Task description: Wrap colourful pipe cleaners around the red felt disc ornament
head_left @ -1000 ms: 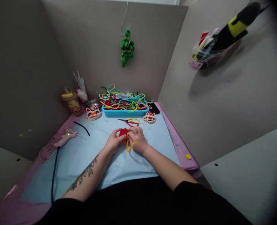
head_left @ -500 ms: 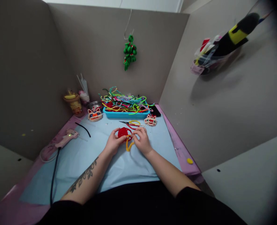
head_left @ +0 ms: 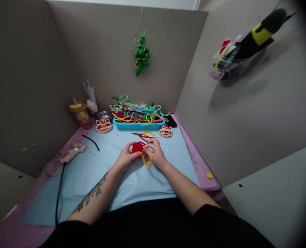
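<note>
My left hand (head_left: 125, 159) and my right hand (head_left: 155, 154) meet over the light blue mat (head_left: 90, 172), both closed round a small red pipe-cleaner piece (head_left: 137, 148). An orange-yellow pipe cleaner (head_left: 148, 162) curls out from under my right fingers and hangs toward me. Just beyond the hands lie red-handled scissors (head_left: 141, 135) with a yellow pipe-cleaner loop beside them.
A blue tray (head_left: 138, 125) heaped with coloured pipe cleaners stands at the back. Two small woven cat faces (head_left: 103, 126) (head_left: 166, 131) flank it. A pink glue gun (head_left: 71, 152) with a black cord lies left. Cups stand in the back left corner. Grey partition walls close in three sides.
The orange-yellow pipe cleaner's loose end has swung from under the red piece to the right, beneath my right hand. The hands have stayed in the same spot on the mat.
</note>
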### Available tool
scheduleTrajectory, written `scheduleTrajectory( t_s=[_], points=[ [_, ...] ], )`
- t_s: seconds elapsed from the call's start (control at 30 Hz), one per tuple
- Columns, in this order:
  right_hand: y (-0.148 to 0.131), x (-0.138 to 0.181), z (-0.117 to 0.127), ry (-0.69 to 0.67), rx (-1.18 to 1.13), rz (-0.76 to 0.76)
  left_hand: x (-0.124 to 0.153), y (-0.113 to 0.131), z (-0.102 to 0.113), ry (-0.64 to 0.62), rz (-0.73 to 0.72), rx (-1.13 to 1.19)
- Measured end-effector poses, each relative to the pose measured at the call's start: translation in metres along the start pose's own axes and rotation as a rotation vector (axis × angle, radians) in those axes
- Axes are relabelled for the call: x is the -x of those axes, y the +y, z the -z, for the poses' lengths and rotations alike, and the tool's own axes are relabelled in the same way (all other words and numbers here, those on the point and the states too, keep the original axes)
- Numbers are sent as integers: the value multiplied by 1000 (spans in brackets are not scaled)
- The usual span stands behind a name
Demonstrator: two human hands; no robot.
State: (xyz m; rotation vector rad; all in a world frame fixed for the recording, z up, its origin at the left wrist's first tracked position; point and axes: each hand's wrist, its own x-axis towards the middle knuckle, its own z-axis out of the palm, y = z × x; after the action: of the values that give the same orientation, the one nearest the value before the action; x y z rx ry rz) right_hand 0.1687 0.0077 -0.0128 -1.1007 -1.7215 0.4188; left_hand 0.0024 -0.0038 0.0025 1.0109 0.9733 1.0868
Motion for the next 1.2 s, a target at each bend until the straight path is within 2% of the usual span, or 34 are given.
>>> scheduleTrajectory(
  t_s=[0.3, 0.5, 0.6, 0.7, 0.8, 0.87, 1.03, 1.2],
  points=[
    [-5, 3, -5, 28, 27, 38, 0, 2, 1, 51, -31, -83],
    [-7, 4, -7, 72, 23, 68, -1, 5, 0, 201, -46, -35],
    [-10, 7, -4, 79, 85, 181, -4, 4, 2, 245, -53, 14],
    [-15, 12, -3, -3, 193, 337, -7, 3, 5, 253, -60, 50],
    [-20, 16, -6, -89, 232, 409, -10, 1, 7, 260, -61, 54],
    [-22, 16, -9, -84, 185, 386, -9, 0, 7, 269, -77, 50],
    [-22, 11, -11, 67, 100, 216, -4, 1, 1, 302, -171, -46],
    [-17, 9, -12, 92, 53, 164, 0, 3, -4, 253, -184, -47]
  ],
)
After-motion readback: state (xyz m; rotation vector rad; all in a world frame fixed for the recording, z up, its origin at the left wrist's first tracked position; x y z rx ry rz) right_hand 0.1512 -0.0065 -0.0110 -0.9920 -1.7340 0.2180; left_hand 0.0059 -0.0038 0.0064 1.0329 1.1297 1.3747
